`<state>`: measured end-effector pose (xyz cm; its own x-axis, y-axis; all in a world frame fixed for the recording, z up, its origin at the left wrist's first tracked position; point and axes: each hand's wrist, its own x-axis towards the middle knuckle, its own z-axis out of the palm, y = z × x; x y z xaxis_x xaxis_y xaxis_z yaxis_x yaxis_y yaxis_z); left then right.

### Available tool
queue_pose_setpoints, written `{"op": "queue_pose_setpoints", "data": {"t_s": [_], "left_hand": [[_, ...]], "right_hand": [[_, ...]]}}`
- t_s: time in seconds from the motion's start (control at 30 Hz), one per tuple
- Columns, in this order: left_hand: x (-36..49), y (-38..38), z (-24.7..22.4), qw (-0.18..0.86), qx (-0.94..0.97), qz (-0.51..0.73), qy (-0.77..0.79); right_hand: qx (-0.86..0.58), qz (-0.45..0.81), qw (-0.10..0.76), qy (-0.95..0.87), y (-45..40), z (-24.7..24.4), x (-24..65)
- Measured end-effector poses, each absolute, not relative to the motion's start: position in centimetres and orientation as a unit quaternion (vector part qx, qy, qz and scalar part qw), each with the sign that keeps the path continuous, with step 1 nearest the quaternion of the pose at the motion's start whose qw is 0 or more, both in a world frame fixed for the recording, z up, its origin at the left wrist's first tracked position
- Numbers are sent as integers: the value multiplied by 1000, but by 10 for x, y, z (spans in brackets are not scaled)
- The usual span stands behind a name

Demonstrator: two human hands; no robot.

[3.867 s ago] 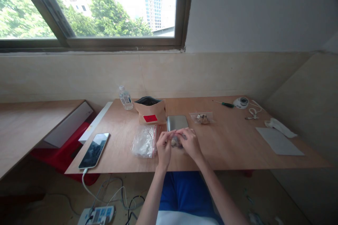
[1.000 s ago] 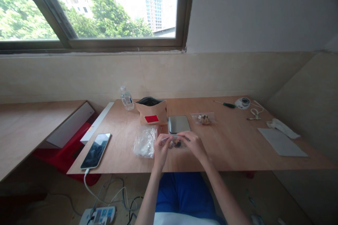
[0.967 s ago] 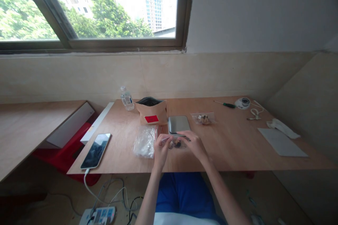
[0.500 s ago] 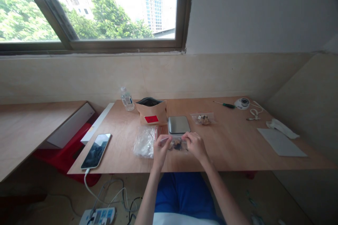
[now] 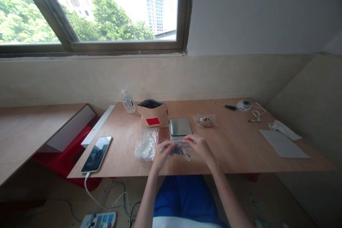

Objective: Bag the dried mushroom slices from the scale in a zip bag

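Between my two hands is a clear zip bag [image 5: 184, 152] with dark and tan small pieces inside, too small to name. My left hand [image 5: 162, 154] grips its left end, and my right hand [image 5: 197, 145] pinches the upper right edge. Just beyond the bag lies a small digital scale [image 5: 181, 127] with a bare metal plate. Left of my left hand is a stack of flat clear zip bags [image 5: 146, 145]. A brown stand-up pouch [image 5: 153, 114] with a red label stands open behind them. Another filled zip bag [image 5: 205, 120] lies right of the scale.
A phone [image 5: 97, 154] on a cable lies at the left, a water bottle [image 5: 128, 101] behind it. To the right are a screwdriver [image 5: 230, 107], a white dome camera [image 5: 244, 105] and a white sheet [image 5: 283, 144]. A power strip [image 5: 99, 219] sits on the floor.
The held bag has tilted and come slightly nearer to me, its right end dipping. My left fingers have moved further over its left side. The other things stay in place.
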<state>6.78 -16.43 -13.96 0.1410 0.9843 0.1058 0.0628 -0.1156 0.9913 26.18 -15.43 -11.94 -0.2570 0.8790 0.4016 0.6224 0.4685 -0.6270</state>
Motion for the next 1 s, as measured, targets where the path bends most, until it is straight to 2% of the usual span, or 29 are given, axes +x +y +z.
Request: {"op": "queue_pose_setpoints", "data": {"t_s": [0.37,0.63,0.9,1.0], "left_hand": [[77,-161,-128,450,561,523,458],[72,-157,-134,369,505,596,504],[85,-154,-130,430,453,579,524],[87,-154,-129,461,444,569,516]], "right_hand": [[-527,112,417,-732,-150,-131,268],[-530,302,479,-631,-156,-127,273],[-503,347,560,-560,-158,-128,272],[-515,381,598,-482,-154,-133,278]]}}
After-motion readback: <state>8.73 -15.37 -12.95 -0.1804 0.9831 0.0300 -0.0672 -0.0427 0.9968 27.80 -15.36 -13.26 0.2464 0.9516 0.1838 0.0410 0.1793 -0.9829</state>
